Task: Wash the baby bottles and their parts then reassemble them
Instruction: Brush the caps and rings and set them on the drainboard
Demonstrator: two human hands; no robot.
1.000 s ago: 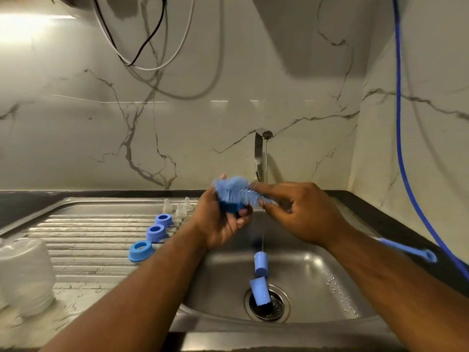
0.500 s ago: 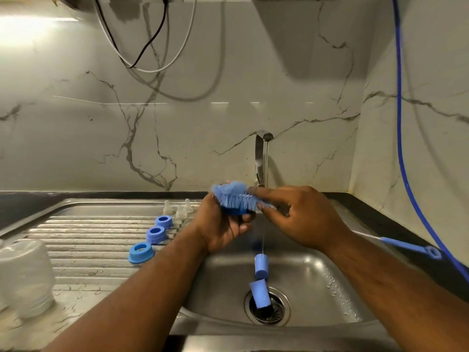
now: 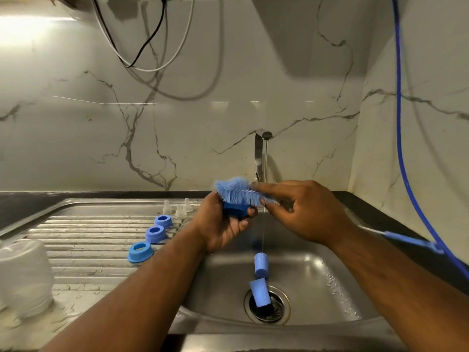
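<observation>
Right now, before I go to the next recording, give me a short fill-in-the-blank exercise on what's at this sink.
1. The left hand grips a blue ring while the right hand scrubs it with a blue ____.
2. On the drainboard stand ____ more blue rings.
3. In the sink basin lie ____ blue caps.
Missing words: brush; three; two.

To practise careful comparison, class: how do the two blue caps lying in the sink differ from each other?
The farther cap sits on the bare sink basin, right under the thin water stream. The nearer cap lies across the drain strainer, outside the stream. The nearer cap looks wider and visibly tapered, while the farther cap looks stubbier. Both are light blue plastic.
</observation>
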